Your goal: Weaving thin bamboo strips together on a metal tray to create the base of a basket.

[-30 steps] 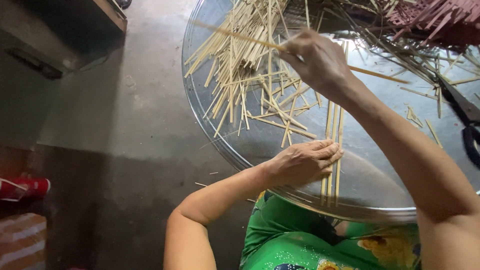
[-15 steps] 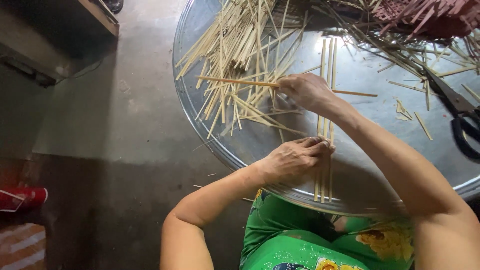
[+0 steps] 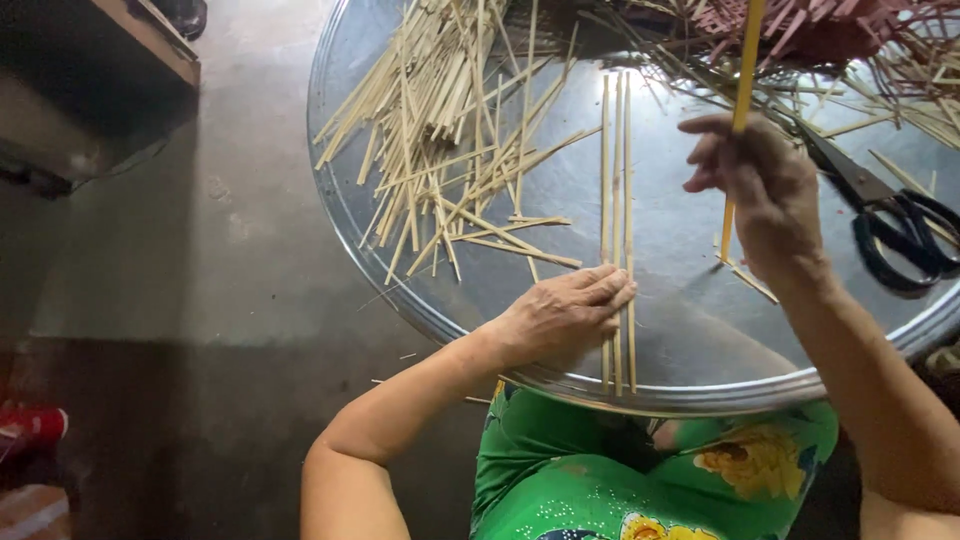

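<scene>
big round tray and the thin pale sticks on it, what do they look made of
Round silver tray: probably metal, polished; it mirrors light and has a rolled rim. Thin pale sticks: likely split bamboo or wood, matt, straw-coloured, fibrous.

I see pale straw-coloured sticks (image 3: 450, 130) heaped on a shiny silver-grey round tray (image 3: 680, 300), three of the same pale tan laid side by side (image 3: 617, 200), and one brighter yellow stick (image 3: 742, 90) held upright. The scissors (image 3: 890, 215) have black handles, and the bundle at the top right (image 3: 820, 25) looks dull reddish-pink, though it is partly cut off. The clothing (image 3: 600, 470) is bright green with a yellow-orange flower print and small white dots, over a grey floor (image 3: 220, 250).
</scene>
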